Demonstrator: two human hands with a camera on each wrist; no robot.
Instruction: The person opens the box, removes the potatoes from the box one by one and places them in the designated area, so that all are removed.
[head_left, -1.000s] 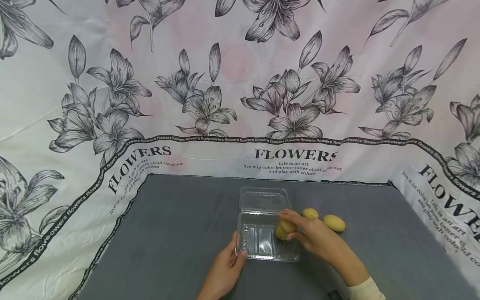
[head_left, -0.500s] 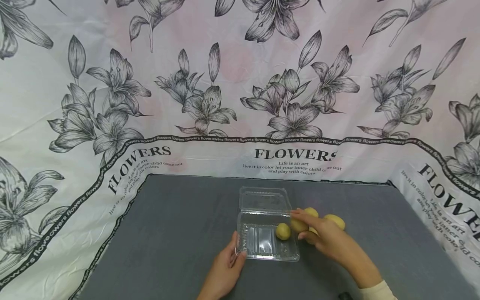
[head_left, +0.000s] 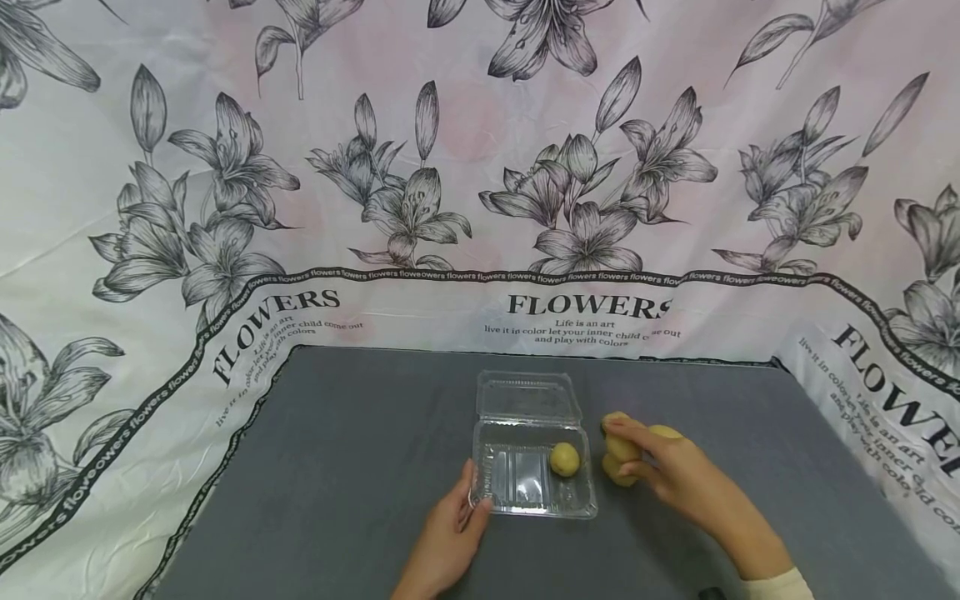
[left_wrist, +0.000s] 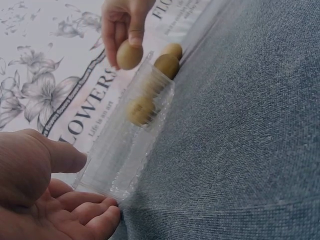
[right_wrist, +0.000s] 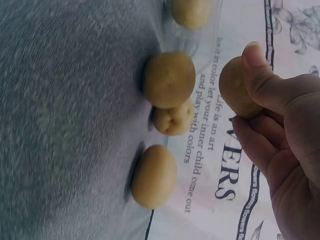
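A clear plastic clamshell box (head_left: 525, 507) lies on the grey tabletop with its lid laid back. My left hand (head_left: 448, 529) grips its left front corner, thumb on the rim. One potato (head_left: 565, 459) sits in the right part of the box. To the right of the box, my right hand (head_left: 675, 467) pinches another potato (right_wrist: 237, 87) between thumb and fingers, held above the table. Below and around it are loose potatoes: a round one (right_wrist: 169, 80), a knobbly one (right_wrist: 175, 118) and an oval one (right_wrist: 154, 176). The right hand partly hides these in the head view.
The grey tabletop (head_left: 360, 467) stretches out on both sides of the box. A white cloth (head_left: 420, 317) printed with lilies and lettering hangs behind and along the sides. A small dark object (head_left: 711, 593) shows by the right sleeve at the bottom edge.
My right hand has moved right, from over the box to above the loose potatoes, with a potato still in its grip. The left hand and the box have stayed in place.
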